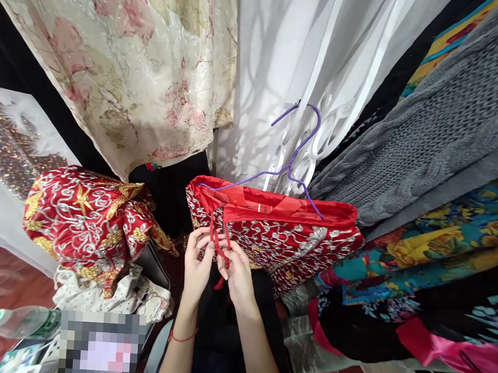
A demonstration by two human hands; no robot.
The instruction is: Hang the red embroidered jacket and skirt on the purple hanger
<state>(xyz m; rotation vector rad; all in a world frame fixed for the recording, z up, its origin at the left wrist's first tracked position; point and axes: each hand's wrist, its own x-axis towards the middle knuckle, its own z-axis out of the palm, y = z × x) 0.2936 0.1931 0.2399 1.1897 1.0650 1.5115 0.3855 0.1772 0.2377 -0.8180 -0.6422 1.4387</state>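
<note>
A red embroidered skirt [279,239] with silver and gold patterns hangs in front of me, its open waistband facing up. The purple wire hanger [290,164] reaches down into that waistband. At the skirt's left front, my left hand [200,256] pinches a red drawstring [220,246] between bent fingers. Close beside it, my right hand [233,267] is also closed on the drawstring. The cord runs between both hands, and one tasselled end dangles below them. A small label [265,209] shows inside the waistband.
A matching red embroidered garment [86,221] lies bunched at left over a white dotted cloth [149,298]. Below is a plastic bottle [23,322]. A floral cream cloth [171,80] hangs above; a grey knit [439,114] and colourful garments [431,242] hang at right.
</note>
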